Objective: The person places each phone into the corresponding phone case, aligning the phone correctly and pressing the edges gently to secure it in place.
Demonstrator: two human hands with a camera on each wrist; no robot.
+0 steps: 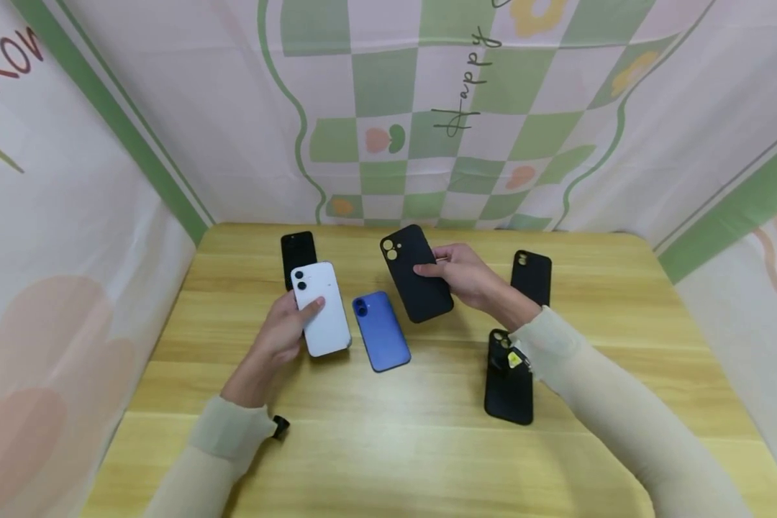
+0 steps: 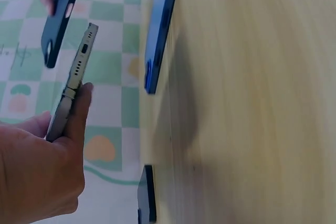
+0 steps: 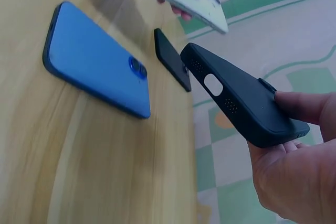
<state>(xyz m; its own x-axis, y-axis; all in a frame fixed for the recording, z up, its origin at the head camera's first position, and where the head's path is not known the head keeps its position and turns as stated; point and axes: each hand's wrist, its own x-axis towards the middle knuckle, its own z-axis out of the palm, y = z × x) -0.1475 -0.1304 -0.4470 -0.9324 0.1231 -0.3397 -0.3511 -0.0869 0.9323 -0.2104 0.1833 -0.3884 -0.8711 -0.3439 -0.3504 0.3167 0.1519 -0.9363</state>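
Observation:
My left hand [image 1: 282,329] grips a white phone [image 1: 324,316] by its left edge, thumb on the back, lifted off the table; its port edge shows in the left wrist view. In my right hand [image 1: 469,277] is a black phone case [image 1: 421,284], held up by its right side with the thumb across its back. The case's port cutout faces the camera in the right wrist view. Between the hands a blue phone [image 1: 382,332] lies back up on the table. A black phone [image 1: 298,250] lies behind the white one, partly covered by it in the head view.
At the right of the wooden table [image 1: 388,453] lie two more black cases, a far case [image 1: 532,277] and a nearer case [image 1: 508,392], both partly behind the right forearm. A printed cloth [image 1: 388,93] hangs along the table's back edge.

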